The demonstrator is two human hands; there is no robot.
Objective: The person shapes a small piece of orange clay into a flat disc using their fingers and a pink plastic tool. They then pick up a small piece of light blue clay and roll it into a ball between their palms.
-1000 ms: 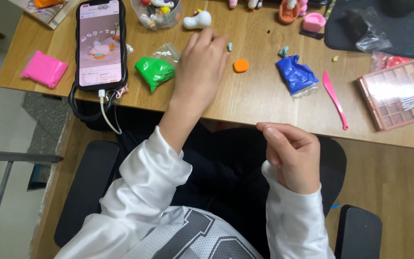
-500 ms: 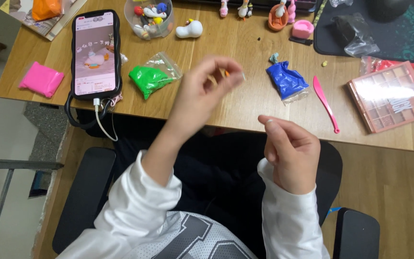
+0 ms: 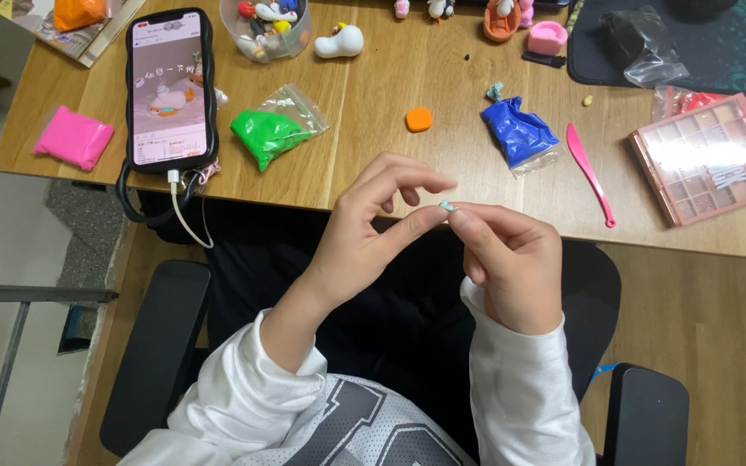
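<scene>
Pinching a tiny pale blue clay bit (image 3: 447,206) between my left hand (image 3: 373,233) and right hand (image 3: 511,259) fingertips, I'm holding it over my lap, just off the wooden desk (image 3: 373,112) edge, other fingers lifted clear

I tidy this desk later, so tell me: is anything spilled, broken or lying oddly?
Nothing spilled or broken. Only small stray clay bits lie loose: an orange lump and a yellowish crumb on the table. Both hands pinch a tiny pale piece.
</scene>
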